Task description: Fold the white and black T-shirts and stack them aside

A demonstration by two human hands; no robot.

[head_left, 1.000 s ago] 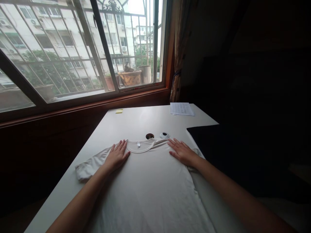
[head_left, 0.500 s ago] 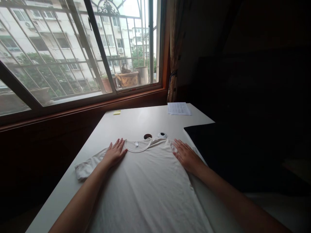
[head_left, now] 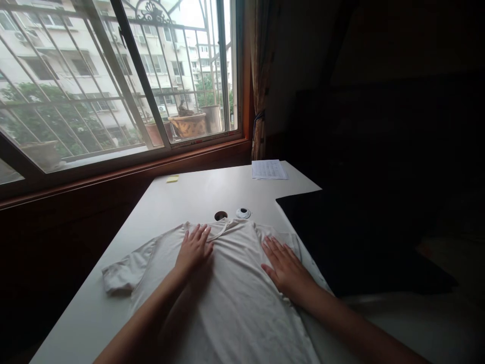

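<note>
A white T-shirt [head_left: 231, 288] lies spread on the white table [head_left: 189, 194], its collar towards the far side. My left hand [head_left: 195, 247] rests on it at the neckline, fingers stretched out and covering part of the collar. On the right shoulder and sleeve area lies my right hand [head_left: 284, 265], flat with its fingers extended. The left sleeve reaches out over the table to the left. Creases run down the shirt from the collar between my hands.
Beyond the collar are a round brown hole [head_left: 221, 216] and a white ring-shaped cap [head_left: 243, 213]. Printed papers [head_left: 270, 170] and a yellow sticky note [head_left: 172, 178] lie at the far edge. Dark cloth [head_left: 341, 242] covers the right side. A barred window [head_left: 151, 76] stands behind.
My left hand has moved right from the shoulder onto the neckline. My right hand has come slightly nearer. The collar is more wrinkled, and the view has shifted a little.
</note>
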